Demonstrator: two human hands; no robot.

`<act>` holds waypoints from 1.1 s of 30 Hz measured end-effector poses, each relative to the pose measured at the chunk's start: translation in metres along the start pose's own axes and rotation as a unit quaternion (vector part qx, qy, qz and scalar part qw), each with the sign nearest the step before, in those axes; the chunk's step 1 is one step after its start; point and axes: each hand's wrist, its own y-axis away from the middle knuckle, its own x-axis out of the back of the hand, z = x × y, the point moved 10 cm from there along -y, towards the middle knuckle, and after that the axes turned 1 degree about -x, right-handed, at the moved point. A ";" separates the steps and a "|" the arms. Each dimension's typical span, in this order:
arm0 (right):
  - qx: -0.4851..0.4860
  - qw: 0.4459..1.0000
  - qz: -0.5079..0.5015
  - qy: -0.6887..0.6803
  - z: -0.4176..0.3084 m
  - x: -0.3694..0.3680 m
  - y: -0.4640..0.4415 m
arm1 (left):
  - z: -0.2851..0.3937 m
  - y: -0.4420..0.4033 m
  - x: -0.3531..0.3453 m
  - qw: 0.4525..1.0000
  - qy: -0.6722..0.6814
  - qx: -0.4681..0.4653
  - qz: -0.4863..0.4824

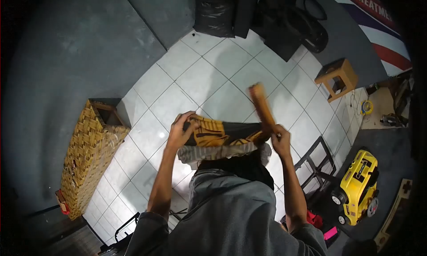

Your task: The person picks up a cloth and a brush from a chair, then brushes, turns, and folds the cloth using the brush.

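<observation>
Over my lap I hold a black and orange-yellow patterned cloth, stretched between both hands. My left hand is closed on its left end, thumb over the fabric. My right hand pinches the right end. From beside the right hand, an orange-brown strip sticks up, blurred by motion; it looks like part of the same cloth, but I cannot be sure. Just below lies a grey striped fabric, partly covered by the patterned cloth.
At left stands a tall woven-pattern cabinet. A wooden stool is at the upper right, a yellow toy car at the lower right, near a black metal frame. Black bags stand at the back on white floor tiles.
</observation>
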 end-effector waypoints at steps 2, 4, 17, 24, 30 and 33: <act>0.076 0.992 0.091 0.048 -0.045 0.039 -0.013 | 0.037 -0.013 0.012 0.999 -0.022 0.000 -0.034; -0.031 0.985 0.160 -0.055 -0.037 0.066 -0.013 | 0.048 -0.022 0.013 0.997 -0.044 -0.001 -0.070; -0.047 0.985 0.148 0.081 -0.034 0.098 0.028 | 0.036 -0.069 0.040 0.992 -0.091 -0.085 0.014; 0.033 0.968 0.226 0.107 -0.067 0.120 0.032 | 0.116 -0.065 0.109 0.956 -0.025 -0.156 0.249; -0.146 0.982 0.116 0.011 -0.012 0.056 0.028 | 0.022 -0.039 -0.036 0.994 -0.086 0.065 0.017; -0.205 0.972 0.077 -0.091 -0.003 0.019 0.041 | 0.009 -0.011 -0.058 0.997 -0.059 0.052 0.008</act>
